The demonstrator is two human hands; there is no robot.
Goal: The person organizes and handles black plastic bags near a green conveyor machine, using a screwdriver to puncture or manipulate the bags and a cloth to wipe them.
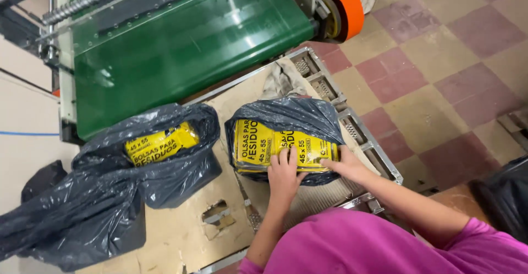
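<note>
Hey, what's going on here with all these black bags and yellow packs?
A person in a pink top presses both hands on a stack of yellow packs sitting inside an open black bag. The left hand lies flat on the front of the stack; the right hand grips its right end. To the left, a second black bag holds another yellow pack. Both bags rest on a worn cardboard sheet beside a green conveyor belt.

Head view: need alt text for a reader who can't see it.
Seen from above, a person's left hand and right hand press on yellow packets inside an open black plastic bag on a cardboard-topped table. A second black bag with a yellow packet lies to its left, below a green conveyor belt.
</note>
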